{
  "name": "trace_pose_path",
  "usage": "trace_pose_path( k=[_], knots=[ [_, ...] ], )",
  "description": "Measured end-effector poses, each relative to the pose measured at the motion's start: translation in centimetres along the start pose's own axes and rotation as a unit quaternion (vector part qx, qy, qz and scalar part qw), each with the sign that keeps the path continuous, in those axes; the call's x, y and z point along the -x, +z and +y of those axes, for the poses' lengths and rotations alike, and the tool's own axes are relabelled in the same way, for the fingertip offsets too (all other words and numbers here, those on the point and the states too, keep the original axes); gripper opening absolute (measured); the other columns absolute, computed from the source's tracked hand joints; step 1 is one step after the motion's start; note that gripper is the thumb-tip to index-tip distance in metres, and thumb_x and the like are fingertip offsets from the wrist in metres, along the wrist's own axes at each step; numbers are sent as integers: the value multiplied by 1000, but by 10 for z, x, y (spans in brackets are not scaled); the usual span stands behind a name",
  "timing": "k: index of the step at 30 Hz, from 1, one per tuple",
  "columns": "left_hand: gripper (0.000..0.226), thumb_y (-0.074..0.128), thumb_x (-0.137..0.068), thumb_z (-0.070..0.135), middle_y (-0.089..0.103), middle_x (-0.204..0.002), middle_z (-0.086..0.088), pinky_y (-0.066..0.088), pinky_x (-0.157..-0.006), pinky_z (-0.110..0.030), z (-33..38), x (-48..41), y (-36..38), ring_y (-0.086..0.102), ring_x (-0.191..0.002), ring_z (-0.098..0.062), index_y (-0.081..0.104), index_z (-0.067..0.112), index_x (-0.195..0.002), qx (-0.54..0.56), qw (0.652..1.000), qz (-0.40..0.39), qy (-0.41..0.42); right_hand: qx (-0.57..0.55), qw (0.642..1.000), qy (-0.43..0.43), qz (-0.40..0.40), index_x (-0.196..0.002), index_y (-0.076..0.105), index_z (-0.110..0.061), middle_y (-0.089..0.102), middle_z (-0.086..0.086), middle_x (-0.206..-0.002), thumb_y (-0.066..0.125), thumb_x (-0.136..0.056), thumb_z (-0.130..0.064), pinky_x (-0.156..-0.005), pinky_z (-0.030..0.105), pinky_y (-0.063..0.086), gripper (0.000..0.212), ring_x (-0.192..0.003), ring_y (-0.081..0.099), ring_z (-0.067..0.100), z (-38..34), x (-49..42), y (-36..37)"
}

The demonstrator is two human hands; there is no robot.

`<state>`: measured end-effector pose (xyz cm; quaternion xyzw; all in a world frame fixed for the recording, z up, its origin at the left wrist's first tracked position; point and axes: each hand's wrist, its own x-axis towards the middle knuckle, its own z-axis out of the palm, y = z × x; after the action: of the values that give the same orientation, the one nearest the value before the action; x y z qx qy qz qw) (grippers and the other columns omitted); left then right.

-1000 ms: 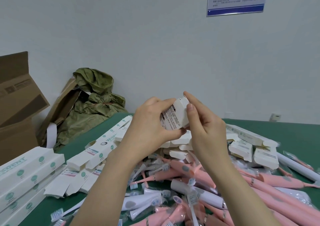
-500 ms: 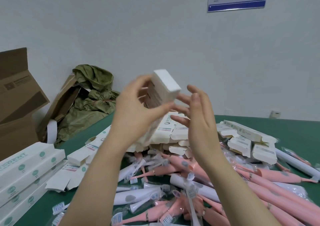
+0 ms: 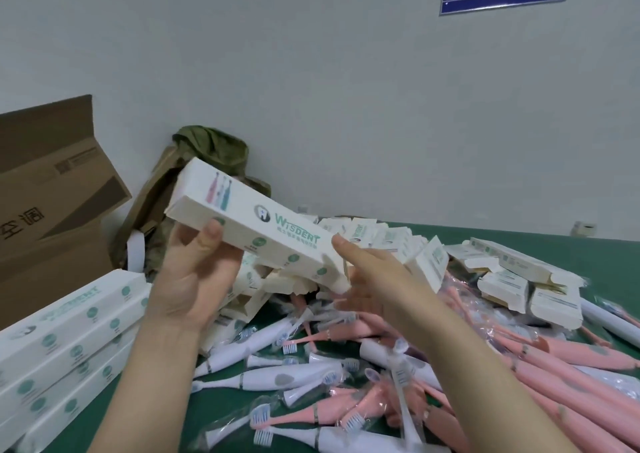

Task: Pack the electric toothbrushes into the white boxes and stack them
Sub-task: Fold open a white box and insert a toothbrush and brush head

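My left hand grips a long white toothbrush box from below, lifted above the table and tilted, its printed face toward me. My right hand has straight fingers at the box's right end, fingertips touching it. Below lies a heap of pink and white electric toothbrushes with loose brush heads in plastic wrap. A stack of closed white boxes sits at the left. Several unfilled white boxes are piled behind my hands.
The green table runs to a white wall. An open brown carton stands at the far left, with an olive green cloth on cardboard beside it. More open white boxes lie at the right.
The box has swung from end-on to lying lengthwise and moved left. My left hand now holds it from below, and my right hand went from gripping it to touching its end.
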<state>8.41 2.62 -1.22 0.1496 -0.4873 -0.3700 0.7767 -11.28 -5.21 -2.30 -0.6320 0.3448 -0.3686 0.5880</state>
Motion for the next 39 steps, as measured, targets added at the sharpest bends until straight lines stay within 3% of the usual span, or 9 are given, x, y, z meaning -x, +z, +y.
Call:
trace_pose_path(
  k=[6,10,15,19,24,27,31,35,39],
  knots=[
    [58,79,-63,7,62,-126,-13,53,-87,-33,-12,22,-20,58,-119,-25,66,9,-119,70,988,120,-66,-186,980,65,-2,-101,65,-3,73,11,-90,73,-79,-18,-51,21,50,28,-67,65,16,-5,2,-4],
    [89,77,-73,11,34,-150,0,33,-104,-28,-8,24,-13,32,-136,-12,27,22,-146,-332,903,267,-54,-111,991,-25,65,-103,64,-7,72,8,-97,70,-84,-15,-64,30,60,21,-73,71,20,-10,8,-11],
    [92,73,-61,55,25,-135,38,24,-96,1,-22,41,46,24,-125,20,24,54,-138,-595,803,-1,47,149,973,-144,103,-87,67,-8,70,13,-85,60,-90,-34,-79,56,53,27,-79,67,34,-16,18,4],
    [78,75,-77,26,30,-136,19,29,-108,-20,-43,48,69,29,-129,1,31,42,-140,-647,754,-67,89,118,984,-110,77,-91,59,9,58,16,-71,46,-93,-50,-73,44,52,60,-66,55,25,-19,19,12],
    [54,71,-83,24,38,-121,11,24,-94,-8,-41,50,65,30,-115,-5,37,49,-118,-653,753,-48,62,-66,997,-27,7,-93,64,0,70,12,-71,40,-101,-24,-60,32,56,35,-62,67,25,-23,22,-1],
    [42,67,-80,13,42,-116,10,21,-91,-4,-37,49,68,33,-113,-9,45,42,-103,-663,743,-54,68,-40,998,-53,12,-92,61,5,66,19,-77,38,-101,-20,-57,27,55,34,-62,66,22,-23,25,-1],
    [5,55,-87,33,45,-125,5,28,-100,-19,-33,51,78,34,-129,-7,60,34,-85,-595,803,-36,13,71,992,-93,40,-101,55,11,63,35,-93,38,-98,-27,-83,55,54,41,-74,66,30,-23,27,0],
    [32,47,-95,37,61,-101,1,38,-91,-20,-32,45,85,52,-102,-4,66,23,-74,-585,809,43,40,55,992,-108,30,-103,48,18,53,15,-82,37,-101,-20,-57,27,57,40,-66,63,21,-21,28,9],
    [5,60,-84,28,49,-88,13,33,-80,-28,-33,42,83,44,-94,-16,59,25,-86,-621,784,11,-10,86,988,-119,52,-92,49,14,45,11,-77,37,-101,-24,-66,34,55,41,-65,50,23,-20,27,10]
  ],
)
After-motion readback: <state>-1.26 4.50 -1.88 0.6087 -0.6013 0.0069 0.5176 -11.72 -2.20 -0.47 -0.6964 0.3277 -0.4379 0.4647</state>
